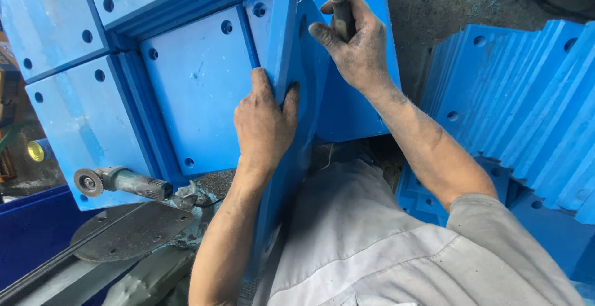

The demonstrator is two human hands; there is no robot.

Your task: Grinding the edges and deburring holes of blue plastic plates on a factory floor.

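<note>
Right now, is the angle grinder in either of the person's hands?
No, the angle grinder lies apart at the lower left, while the left hand grips the upright blue panel and the right hand holds a dark-handled tool.

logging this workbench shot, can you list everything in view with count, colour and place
upright blue plastic plate with drilled holes: one, blue, centre, standing on edge between the hands
flat blue plastic plates with corner holes: several, blue, stacked and leaning at upper left
fanned stack of blue plastic plates: many, blue, right side
dark-handled hand tool: one, dark grey, top centre, tip out of frame
grey-green angle grinder: one, grey-green with a metal disc, lower left
round dark metal disc with holes: one, dark grey, lower left beneath the grinder
concrete floor: grey, top right
grey work trousers: bottom centre
left hand: grips the upright plate's edge
right hand: closed around the hand tool
</note>
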